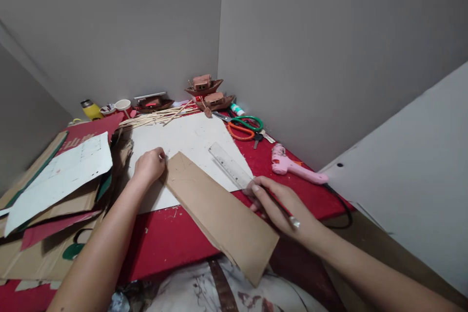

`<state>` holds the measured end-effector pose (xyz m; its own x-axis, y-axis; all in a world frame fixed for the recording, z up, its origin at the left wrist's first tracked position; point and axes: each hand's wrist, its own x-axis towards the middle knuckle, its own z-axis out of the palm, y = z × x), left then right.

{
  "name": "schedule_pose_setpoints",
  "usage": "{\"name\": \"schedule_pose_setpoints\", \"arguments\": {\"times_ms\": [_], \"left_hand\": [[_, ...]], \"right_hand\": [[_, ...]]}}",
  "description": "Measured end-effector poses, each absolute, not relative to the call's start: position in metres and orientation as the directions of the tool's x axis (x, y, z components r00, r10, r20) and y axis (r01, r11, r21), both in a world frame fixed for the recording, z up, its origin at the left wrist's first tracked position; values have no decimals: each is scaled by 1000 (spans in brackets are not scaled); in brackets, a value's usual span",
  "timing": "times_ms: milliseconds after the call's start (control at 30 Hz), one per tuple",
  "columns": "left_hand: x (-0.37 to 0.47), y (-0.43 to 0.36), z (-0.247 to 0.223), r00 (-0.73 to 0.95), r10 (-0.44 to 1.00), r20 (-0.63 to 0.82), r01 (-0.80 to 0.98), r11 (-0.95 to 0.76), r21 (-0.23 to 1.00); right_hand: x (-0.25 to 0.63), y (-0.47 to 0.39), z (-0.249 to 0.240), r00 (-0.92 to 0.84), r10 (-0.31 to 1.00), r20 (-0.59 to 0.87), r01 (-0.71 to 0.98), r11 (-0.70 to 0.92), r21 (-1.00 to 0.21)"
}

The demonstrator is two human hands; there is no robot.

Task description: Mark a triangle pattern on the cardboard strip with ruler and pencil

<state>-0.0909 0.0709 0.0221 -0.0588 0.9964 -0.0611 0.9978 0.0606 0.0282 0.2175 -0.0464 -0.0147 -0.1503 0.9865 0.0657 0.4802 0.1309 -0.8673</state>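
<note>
A long tan cardboard piece (223,209) lies slanted from the white sheet (175,134) over the table's front edge, above my lap. My left hand (149,165) is closed at its far left corner, with the fingertips partly hidden. My right hand (280,200) grips a clear ruler (230,165) by its near end, to the right of the cardboard. A slim dark red pencil or pen (281,207) with a pale shiny end also rests in that hand. Faint lines show near the cardboard's far end.
Stacked cardboard with a marked paper (69,170) on top fills the left. Behind are thin wooden sticks (157,118), model boats (215,101), cups (123,106) and a yellow bottle (91,109). Scissors (243,129) and a pink glue gun (296,168) with a cord lie right.
</note>
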Motion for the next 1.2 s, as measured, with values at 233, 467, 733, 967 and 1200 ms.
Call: {"name": "schedule_pose_setpoints", "arguments": {"times_ms": [233,467,733,967,1200], "left_hand": [[-75,50,16,-66,997,35,993,69,-99],[-69,45,16,-41,998,55,983,51,-179],[-69,43,15,-27,998,51,979,37,-201],[-71,45,15,-30,998,46,977,39,-211],[-70,41,17,-34,999,9,988,35,-153]], "right_hand": [[197,-69,-15,-71,987,147,593,160,-789],[196,-61,-7,-183,972,145,560,224,-798],[205,-57,-7,-327,945,16,381,147,-913],[205,-48,10,-493,869,-28,405,202,-892],[227,-18,16,-456,889,-27,526,245,-814]]}}
